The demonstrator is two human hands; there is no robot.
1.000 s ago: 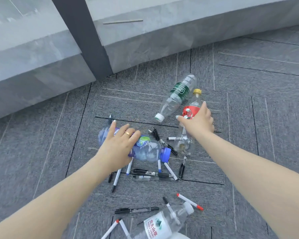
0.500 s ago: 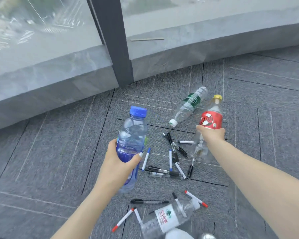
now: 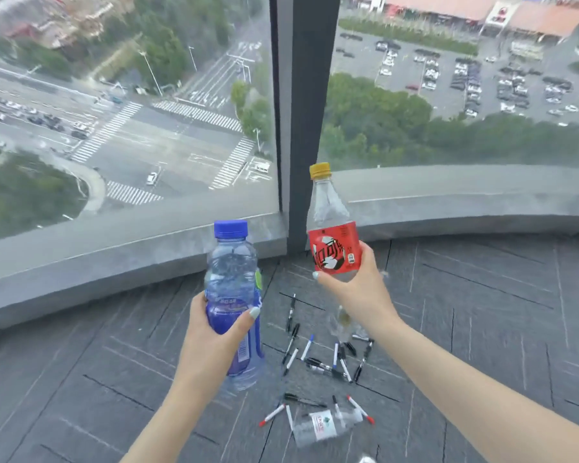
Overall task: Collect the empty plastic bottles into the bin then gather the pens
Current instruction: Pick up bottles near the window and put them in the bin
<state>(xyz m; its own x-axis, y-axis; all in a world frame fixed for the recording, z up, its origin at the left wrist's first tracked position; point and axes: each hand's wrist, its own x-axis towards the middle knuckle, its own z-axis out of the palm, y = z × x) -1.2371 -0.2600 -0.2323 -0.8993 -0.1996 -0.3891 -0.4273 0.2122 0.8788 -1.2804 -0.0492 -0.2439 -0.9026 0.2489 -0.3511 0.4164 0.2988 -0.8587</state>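
My left hand (image 3: 211,332) grips a blue-capped, blue-labelled empty bottle (image 3: 232,279), held upright in front of me. A clear bottle (image 3: 333,228) with a red label and yellow cap stands upright in my right hand (image 3: 358,289). Below on the carpet lie several pens (image 3: 318,359), some black, some white with blue or red caps. Another clear bottle (image 3: 325,426) with a white label rests on its side near the bottom. The green-labelled bottle is hidden behind my right hand. No bin is in view.
A grey stone ledge (image 3: 114,252) curves along the floor-to-ceiling window, split by a dark vertical frame post (image 3: 310,111). Grey carpet tiles (image 3: 482,312) spread to both sides.
Both hands have lifted their bottles from the floor to chest height, and my head has tilted up, bringing the window and the street outside into view.
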